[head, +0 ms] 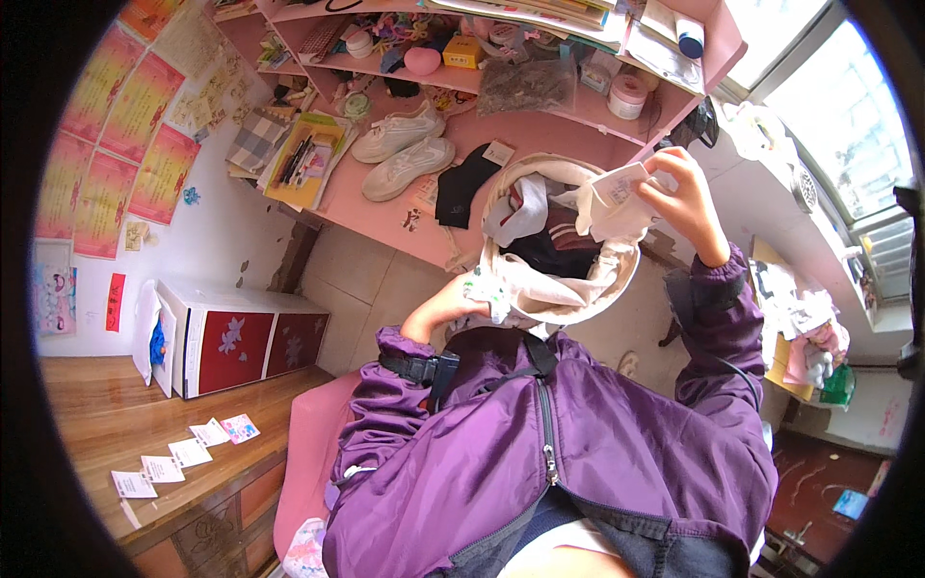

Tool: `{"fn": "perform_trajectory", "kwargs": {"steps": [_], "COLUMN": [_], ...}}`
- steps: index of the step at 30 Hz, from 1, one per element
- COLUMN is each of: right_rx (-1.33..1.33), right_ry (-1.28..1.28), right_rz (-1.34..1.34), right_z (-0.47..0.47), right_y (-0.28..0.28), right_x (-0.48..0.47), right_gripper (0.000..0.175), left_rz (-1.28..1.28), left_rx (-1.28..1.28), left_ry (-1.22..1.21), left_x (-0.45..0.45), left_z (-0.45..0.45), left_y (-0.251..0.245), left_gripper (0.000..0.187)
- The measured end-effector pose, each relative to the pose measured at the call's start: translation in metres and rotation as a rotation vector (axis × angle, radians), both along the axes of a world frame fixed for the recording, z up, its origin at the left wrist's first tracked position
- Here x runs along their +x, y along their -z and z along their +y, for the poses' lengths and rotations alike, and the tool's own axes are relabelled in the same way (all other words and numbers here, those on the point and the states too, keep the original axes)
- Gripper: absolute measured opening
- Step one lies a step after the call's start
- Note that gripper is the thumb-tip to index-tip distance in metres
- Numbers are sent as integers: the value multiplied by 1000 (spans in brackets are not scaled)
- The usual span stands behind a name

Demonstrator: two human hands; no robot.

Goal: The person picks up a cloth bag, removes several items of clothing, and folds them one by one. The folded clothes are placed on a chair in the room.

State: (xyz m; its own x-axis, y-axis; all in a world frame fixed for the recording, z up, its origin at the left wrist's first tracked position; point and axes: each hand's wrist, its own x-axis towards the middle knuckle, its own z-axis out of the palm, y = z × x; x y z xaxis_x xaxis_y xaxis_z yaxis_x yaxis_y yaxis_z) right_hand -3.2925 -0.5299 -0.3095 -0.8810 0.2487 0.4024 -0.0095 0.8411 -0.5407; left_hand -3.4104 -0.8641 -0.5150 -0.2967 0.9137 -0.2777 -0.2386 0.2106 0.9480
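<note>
My right hand (676,191) pinches the card tag (620,189) of a cream-coloured sock (603,220) above the right side of a round cloth-lined basket (560,307). On the near left side of the basket, my left hand (462,300) is at its rim, partly covered by white patterned fabric (485,289); its fingers are hidden. Inside the basket lie white, black and dark red striped fabric items (571,235). Left of the basket, a black sock (462,188) with a card tag (498,152) lies on the pink desk (347,206).
White sneakers (405,170) and a yellow folder with pens (307,159) are on the desk. Pink shelves (578,115) full of small items rise behind. At lower left, several cards (189,452) lie on a wooden surface (87,397). A window (838,108) is at right.
</note>
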Motion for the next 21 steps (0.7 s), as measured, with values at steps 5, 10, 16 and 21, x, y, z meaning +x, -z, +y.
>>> {"fn": "perform_trajectory", "kwargs": {"steps": [5, 10, 16, 21], "right_rx": [-334, -335, -590, -320], "right_ry": [-17, -8, 34, 2], "right_rz": [-71, -19, -78, -505], "right_z": [-15, -35, -61, -67], "right_y": [-8, -21, -46, -45], "right_x": [-3, -6, 9, 11], "right_gripper": [18, 17, 23, 32], "left_rz": [6, 3, -47, -24], "left_rx": [13, 62, 26, 63], "left_ry": [-2, -41, -19, -14], "left_x": [1, 4, 2, 2], "left_z": [2, -1, -3, 0], "left_y": [-13, -11, -2, 1], "left_gripper": [59, 52, 58, 54]}}
